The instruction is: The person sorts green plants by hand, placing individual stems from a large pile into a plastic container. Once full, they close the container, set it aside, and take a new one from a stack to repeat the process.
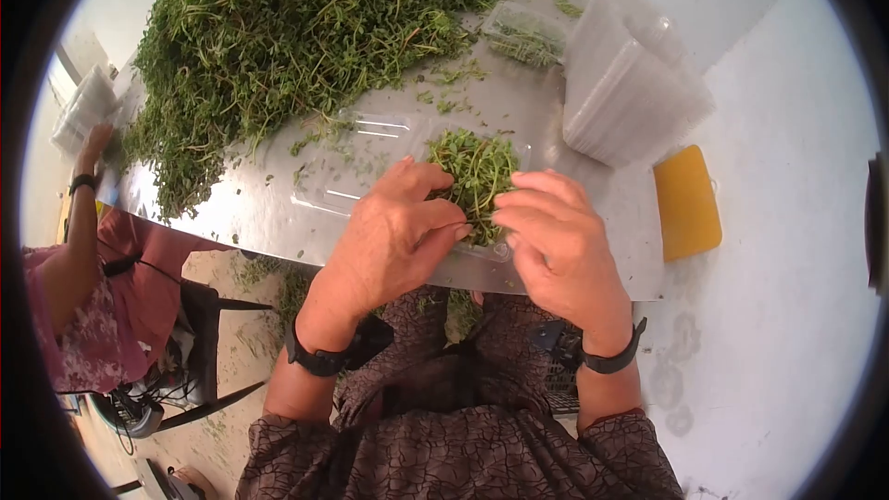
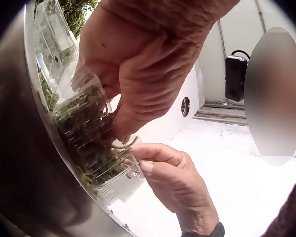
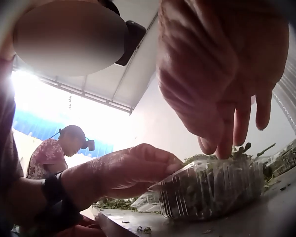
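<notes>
At the near edge of the brushed-metal table (image 1: 607, 241), an open clear plastic container (image 1: 505, 250) is positioned between the two hands, loaded with loose leafy green stems (image 1: 477, 162). The container's side walls are partly covered by the fingers in the head view; its ribbed wall is exposed in the wrist views. The container floor is concealed by the stems. A transparent lid (image 1: 356, 153) is laid out to the left and is hard to distinguish from the metal.

The left hand (image 1: 389, 231) is held partly open, with bent fingers and the thumb applied to the stems at the left side of the container. Its fingertips are partly hidden in the left wrist view, and whether a stem is pinched cannot be told. The right hand (image 1: 565, 245) is held open with relaxed fingers, the fingertips directed onto the stems at the opposite side; no firm hold is shown.

Beyond the container, a large heap of green stems (image 1: 306, 46) is cut off by the upper frame edge. A filled clear plastic box (image 1: 525, 37) is placed beside a tall stack of nested clear containers (image 1: 630, 83). A yellow rectangular board (image 1: 687, 204) is located at the right, past the table edge.
</notes>
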`<state>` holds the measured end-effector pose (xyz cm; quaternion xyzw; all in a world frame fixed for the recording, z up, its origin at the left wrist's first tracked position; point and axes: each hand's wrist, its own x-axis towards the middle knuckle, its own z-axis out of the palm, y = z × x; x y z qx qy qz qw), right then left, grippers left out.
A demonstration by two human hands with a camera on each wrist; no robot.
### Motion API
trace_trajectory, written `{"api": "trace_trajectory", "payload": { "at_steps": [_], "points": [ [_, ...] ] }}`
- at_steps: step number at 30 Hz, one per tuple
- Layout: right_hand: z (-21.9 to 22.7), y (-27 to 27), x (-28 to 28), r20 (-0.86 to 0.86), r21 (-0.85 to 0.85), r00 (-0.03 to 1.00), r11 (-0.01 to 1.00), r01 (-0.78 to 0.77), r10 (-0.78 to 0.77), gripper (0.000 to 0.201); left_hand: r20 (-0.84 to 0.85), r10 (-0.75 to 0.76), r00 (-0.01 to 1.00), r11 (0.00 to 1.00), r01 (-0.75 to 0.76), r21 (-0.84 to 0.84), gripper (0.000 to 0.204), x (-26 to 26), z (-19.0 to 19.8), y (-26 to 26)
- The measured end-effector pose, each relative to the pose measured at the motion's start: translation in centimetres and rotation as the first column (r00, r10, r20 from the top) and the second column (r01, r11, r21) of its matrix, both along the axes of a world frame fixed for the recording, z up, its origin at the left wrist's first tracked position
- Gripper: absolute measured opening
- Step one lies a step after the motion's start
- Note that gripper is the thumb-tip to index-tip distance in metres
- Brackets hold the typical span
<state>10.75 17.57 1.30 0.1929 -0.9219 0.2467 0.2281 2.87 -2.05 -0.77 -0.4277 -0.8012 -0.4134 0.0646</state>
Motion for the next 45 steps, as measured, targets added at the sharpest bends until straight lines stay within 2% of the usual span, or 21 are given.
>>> {"api": "trace_trajectory", "payload": {
  "at_steps": [4,6,12,14,24,26,27,32,36,38,45],
  "points": [
    [0.4,0.4,1.0,0.002,-0.039,0.999,0.999,0.035,-0.035,0.024,-0.014,-0.022,1.0,1.0,0.022,-0.011,0.016,0.0,0.1,-0.1],
    [0.3,0.2,1.2,-0.01,-0.044,1.0,0.999,-0.023,0.022,0.027,-0.014,-0.023,1.0,1.0,0.023,-0.014,0.015,0.1,0.1,0.0],
    [-0.3,-0.8,1.2,0.006,0.012,0.999,0.999,-0.048,0.048,0.029,-0.036,-0.05,0.998,0.998,0.049,-0.027,0.016,-0.1,0.1,-0.3],
    [-0.4,-1.1,1.0,-0.006,-0.001,0.999,0.999,-0.045,0.045,0.027,0.012,-0.051,0.999,0.998,0.05,0.05,0.018,-0.1,-0.1,-0.4],
    [-1.2,-1.3,-0.1,-0.132,-0.014,0.991,1.0,0.022,-0.023,0.016,0.056,-0.066,0.996,0.994,0.061,0.087,0.024,-0.4,-0.2,-0.9],
    [-1.3,-1.2,-0.1,-0.154,-0.025,0.987,0.999,0.046,-0.049,0.015,0.11,-0.039,0.993,0.975,0.014,0.223,0.024,-0.2,0.0,-1.1],
    [-1.3,-1.1,0.0,-0.149,-0.049,0.987,0.997,0.054,-0.061,0.016,0.108,-0.039,0.993,0.974,0.014,0.225,0.024,-0.2,0.1,-1.3],
    [-1.4,-0.8,0.2,-0.125,-0.064,0.989,0.996,0.069,-0.077,0.016,0.071,0.075,0.995,0.983,-0.086,0.162,0.025,0.0,-0.1,-2.8],
    [-1.3,-0.7,0.1,-0.119,-0.017,0.992,0.999,0.036,-0.038,0.018,0.108,0.045,0.993,0.987,-0.061,0.15,0.025,0.3,-0.7,-3.1],
    [-1.0,-0.6,-0.2,-0.119,-0.008,0.993,1.0,0.02,-0.021,0.018,-0.015,0.055,0.998,0.995,-0.054,0.083,0.027,0.3,-0.3,-3.0],
    [-0.4,-0.7,-0.1,-0.044,0.073,0.999,0.997,-0.023,0.026,0.018,-0.048,0.031,0.998,0.999,-0.032,-0.016,0.037,1.2,-0.4,-1.9]
  ]
}}
